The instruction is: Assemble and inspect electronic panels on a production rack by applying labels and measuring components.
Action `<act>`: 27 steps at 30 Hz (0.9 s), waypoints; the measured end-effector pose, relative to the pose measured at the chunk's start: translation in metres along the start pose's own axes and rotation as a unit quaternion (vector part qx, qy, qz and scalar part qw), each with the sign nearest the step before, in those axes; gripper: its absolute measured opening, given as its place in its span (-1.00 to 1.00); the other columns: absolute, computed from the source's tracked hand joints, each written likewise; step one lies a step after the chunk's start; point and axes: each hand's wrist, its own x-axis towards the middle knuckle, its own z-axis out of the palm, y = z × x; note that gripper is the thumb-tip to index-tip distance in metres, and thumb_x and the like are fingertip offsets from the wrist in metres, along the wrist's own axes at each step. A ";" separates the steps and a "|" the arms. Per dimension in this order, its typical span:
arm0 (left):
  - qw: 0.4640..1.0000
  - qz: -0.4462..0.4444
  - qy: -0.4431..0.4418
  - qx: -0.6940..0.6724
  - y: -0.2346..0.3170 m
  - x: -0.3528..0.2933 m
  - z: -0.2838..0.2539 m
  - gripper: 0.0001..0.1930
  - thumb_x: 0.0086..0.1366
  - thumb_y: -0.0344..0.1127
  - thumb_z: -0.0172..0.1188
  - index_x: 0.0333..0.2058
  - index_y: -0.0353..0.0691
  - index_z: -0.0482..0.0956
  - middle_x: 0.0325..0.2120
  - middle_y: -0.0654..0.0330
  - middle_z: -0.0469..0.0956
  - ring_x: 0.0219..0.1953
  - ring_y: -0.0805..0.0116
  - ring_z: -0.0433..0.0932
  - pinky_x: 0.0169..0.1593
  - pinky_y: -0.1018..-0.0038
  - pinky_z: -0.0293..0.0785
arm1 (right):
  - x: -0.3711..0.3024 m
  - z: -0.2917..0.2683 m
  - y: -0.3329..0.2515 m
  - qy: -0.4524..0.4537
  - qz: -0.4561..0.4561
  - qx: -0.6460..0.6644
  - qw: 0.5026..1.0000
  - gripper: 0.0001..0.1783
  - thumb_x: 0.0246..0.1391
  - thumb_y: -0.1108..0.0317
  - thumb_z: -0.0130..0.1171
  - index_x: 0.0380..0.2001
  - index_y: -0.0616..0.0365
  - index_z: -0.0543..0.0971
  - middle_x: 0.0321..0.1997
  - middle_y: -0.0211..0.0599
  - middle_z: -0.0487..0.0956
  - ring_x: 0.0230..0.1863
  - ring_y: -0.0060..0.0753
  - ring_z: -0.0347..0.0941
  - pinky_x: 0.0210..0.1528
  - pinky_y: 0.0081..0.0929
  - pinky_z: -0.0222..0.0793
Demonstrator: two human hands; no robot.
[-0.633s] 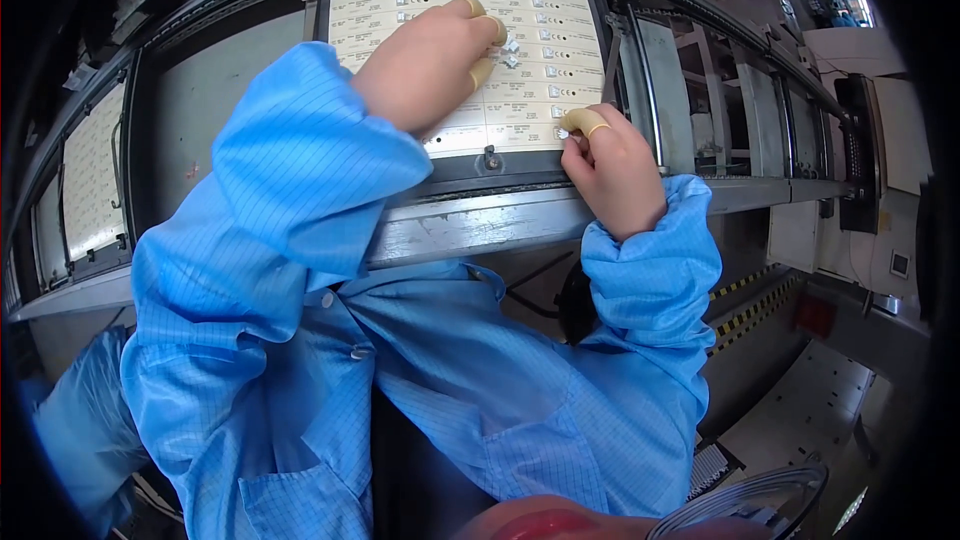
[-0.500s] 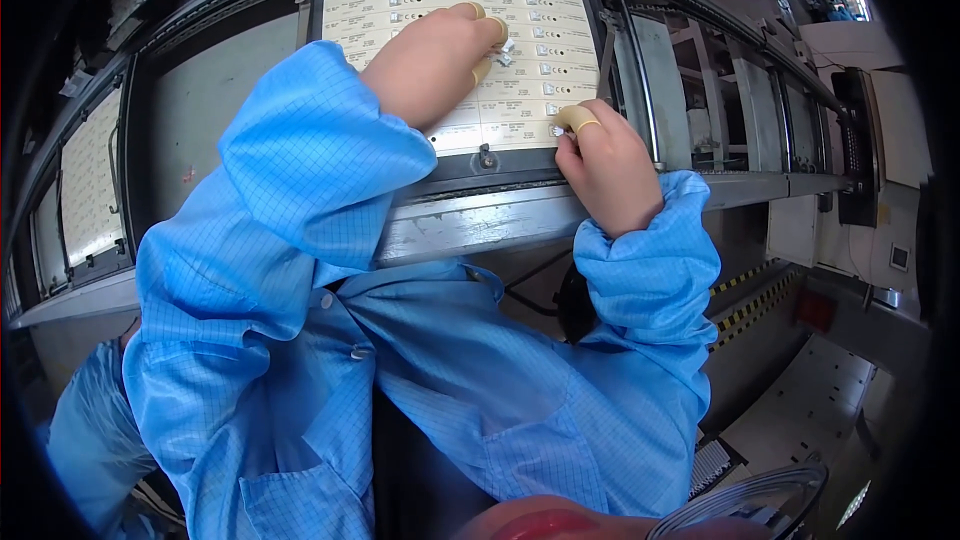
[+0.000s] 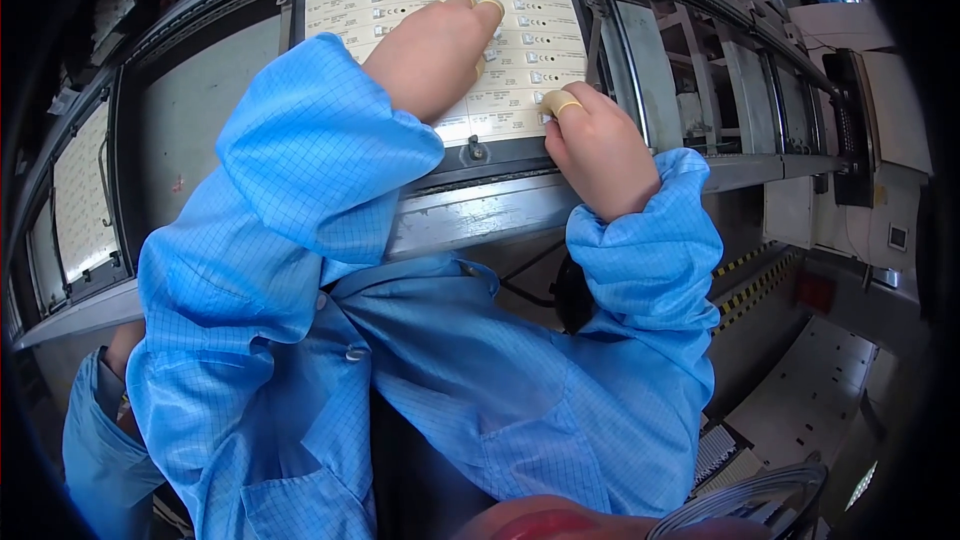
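Observation:
A cream printed circuit board panel (image 3: 500,126) lies in a dark frame (image 3: 420,168), with small white connectors (image 3: 535,39) in two columns. My left hand (image 3: 425,55) is over the panel's middle, fingers curled together in yellow finger cots. A bit of a small white piece (image 3: 497,32) shows at its fingertips; the rest is hidden. My right hand (image 3: 607,155) is at the panel's near right corner, thumb and forefinger pinched around a small white connector (image 3: 546,118) at the board surface. Its forefinger wears a yellow cot too.
A metal rail (image 3: 480,215) runs along the near side of the conveyor. Another framed panel (image 3: 85,195) sits at far left. A co-worker's blue sleeve (image 3: 100,430) shows at lower left. Metal rollers and bars (image 3: 632,75) stand right of the frame.
The view has shifted slightly, so the panel appears a little higher and further left. White pieces by my left fingertips are now mostly covered. My right hand stays at the near right corner.

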 end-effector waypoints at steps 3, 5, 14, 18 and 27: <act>0.999 0.020 0.030 -0.012 -0.007 -0.007 -0.007 -0.82 0.02 -0.48 0.09 -0.34 -0.35 0.51 -0.34 -0.05 0.46 -0.27 -0.01 0.50 -0.12 0.29 0.44 | -0.001 -0.002 0.000 -0.005 0.007 0.005 1.000 -0.82 -0.12 0.54 0.11 -0.35 0.29 0.49 -0.36 -0.14 0.47 -0.29 -0.08 0.45 -0.20 -0.32 0.41; 0.998 0.026 0.058 -0.014 -0.016 -0.019 -0.019 -0.84 0.02 -0.46 0.11 -0.36 -0.32 0.52 -0.34 -0.02 0.45 -0.30 -0.02 0.48 -0.14 0.27 0.43 | 0.000 -0.002 -0.002 -0.006 0.003 -0.003 1.000 -0.82 -0.12 0.54 0.11 -0.35 0.29 0.49 -0.36 -0.14 0.46 -0.29 -0.08 0.44 -0.20 -0.32 0.41; 0.986 -0.096 -0.007 -0.139 -0.024 -0.076 -0.072 -0.87 0.08 -0.46 0.11 -0.35 -0.32 0.48 -0.46 -0.05 0.45 -0.41 0.02 0.49 -0.33 0.33 0.42 | 0.002 -0.001 -0.003 -0.029 -0.028 -0.029 0.999 -0.83 -0.12 0.54 0.10 -0.36 0.30 0.47 -0.35 -0.14 0.45 -0.26 -0.08 0.42 -0.19 -0.30 0.40; 0.992 -0.061 -0.012 -0.111 -0.035 -0.091 -0.066 -0.85 0.09 -0.48 0.11 -0.32 -0.30 0.50 -0.44 -0.04 0.46 -0.43 0.09 0.49 -0.33 0.36 0.42 | 0.001 -0.003 0.000 -0.023 -0.048 -0.020 0.998 -0.83 -0.10 0.53 0.09 -0.35 0.28 0.48 -0.35 -0.16 0.45 -0.26 -0.10 0.42 -0.19 -0.32 0.39; 0.983 -0.045 -0.039 -0.175 -0.029 -0.096 -0.054 -0.81 0.09 -0.48 0.11 -0.27 -0.28 0.53 -0.39 -0.01 0.49 -0.33 0.03 0.48 -0.19 0.34 0.43 | 0.053 0.013 -0.003 0.052 -0.072 -0.015 0.996 -0.81 0.00 0.43 0.08 -0.27 0.20 0.51 -0.35 -0.20 0.45 -0.26 -0.14 0.43 -0.19 -0.33 0.39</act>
